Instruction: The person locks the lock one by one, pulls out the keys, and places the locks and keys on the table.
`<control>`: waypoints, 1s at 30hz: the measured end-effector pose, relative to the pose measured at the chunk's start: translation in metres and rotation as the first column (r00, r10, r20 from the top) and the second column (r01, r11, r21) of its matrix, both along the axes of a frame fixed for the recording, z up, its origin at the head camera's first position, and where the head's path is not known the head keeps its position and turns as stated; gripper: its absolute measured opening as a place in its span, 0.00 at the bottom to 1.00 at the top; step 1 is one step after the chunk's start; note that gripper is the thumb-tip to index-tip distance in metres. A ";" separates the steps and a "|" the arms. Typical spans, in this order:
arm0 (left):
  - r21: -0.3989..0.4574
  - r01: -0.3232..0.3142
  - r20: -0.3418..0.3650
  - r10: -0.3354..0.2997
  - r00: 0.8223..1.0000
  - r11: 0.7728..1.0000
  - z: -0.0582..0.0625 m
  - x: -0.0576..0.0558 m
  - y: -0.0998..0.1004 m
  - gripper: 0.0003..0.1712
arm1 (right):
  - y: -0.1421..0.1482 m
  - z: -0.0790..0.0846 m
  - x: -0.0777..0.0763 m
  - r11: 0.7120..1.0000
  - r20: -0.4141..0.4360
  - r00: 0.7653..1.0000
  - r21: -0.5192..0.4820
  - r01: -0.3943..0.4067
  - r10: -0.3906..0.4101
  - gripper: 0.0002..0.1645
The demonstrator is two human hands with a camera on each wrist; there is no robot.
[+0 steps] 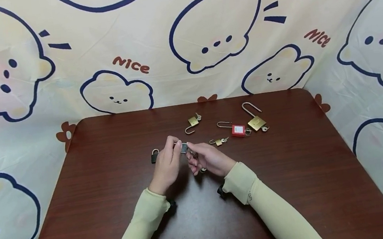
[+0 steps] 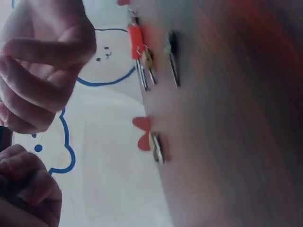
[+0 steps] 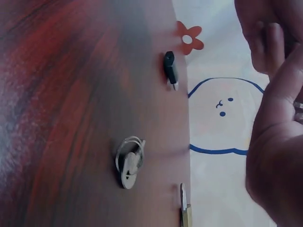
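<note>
Above the middle of the table, my left hand (image 1: pixel 167 164) pinches a small silver padlock (image 1: pixel 184 148) between thumb and fingers. My right hand (image 1: pixel 214 157) meets it from the right, gripping a key at the lock's end, with a bunch of keys (image 1: pixel 193 153) hanging by the fingers. The keyhole is hidden. In the right wrist view, a key on a ring (image 3: pixel 129 168) lies on the table below the hands. A black padlock (image 1: pixel 153 157) rests just left of the left hand.
Beyond the hands lie a brass padlock (image 1: pixel 193 121), a small brass padlock (image 1: pixel 219 142), a red padlock (image 1: pixel 238 130) and a large brass padlock (image 1: pixel 257 123), all with keys and opened shackles. A patterned cloth (image 1: pixel 173 86) hangs behind the dark wooden table (image 1: pixel 310 184).
</note>
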State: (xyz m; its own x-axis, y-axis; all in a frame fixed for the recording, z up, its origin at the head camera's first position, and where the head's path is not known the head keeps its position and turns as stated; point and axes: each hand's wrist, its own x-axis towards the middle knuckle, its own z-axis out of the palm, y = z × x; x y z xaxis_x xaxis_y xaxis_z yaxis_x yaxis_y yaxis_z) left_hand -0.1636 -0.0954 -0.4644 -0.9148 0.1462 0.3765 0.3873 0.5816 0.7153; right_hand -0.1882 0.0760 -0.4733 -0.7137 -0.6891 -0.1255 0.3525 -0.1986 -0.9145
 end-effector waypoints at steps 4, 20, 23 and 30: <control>-0.097 -0.027 -0.076 0.019 0.997 0.995 0.001 0.001 0.001 0.12 | 0.005 0.002 -0.001 1.000 -0.001 1.000 0.015 0.025 -0.025 0.18; -0.105 -0.018 -0.027 0.015 1.000 0.994 0.003 -0.001 -0.002 0.12 | 0.004 0.025 0.008 0.927 -0.531 0.833 0.214 0.306 -0.152 0.06; -0.092 -0.013 -0.019 0.012 1.000 0.996 0.002 -0.001 -0.003 0.12 | 0.004 0.029 0.010 0.926 -0.534 0.832 0.218 0.309 -0.152 0.05; 0.067 -0.052 0.064 0.047 0.997 0.996 -0.001 -0.003 -0.010 0.14 | 0.016 0.035 0.011 0.905 -0.550 0.821 0.252 0.341 -0.156 0.08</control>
State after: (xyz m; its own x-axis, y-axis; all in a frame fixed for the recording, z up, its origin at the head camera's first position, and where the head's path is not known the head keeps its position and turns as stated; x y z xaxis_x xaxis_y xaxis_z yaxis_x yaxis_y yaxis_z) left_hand -0.1670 -0.1056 -0.4649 -0.9422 0.0760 0.3263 0.3129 0.5478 0.7759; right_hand -0.1769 0.0916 -0.4381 -0.8784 -0.4631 0.1185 -0.1976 0.1261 -0.9721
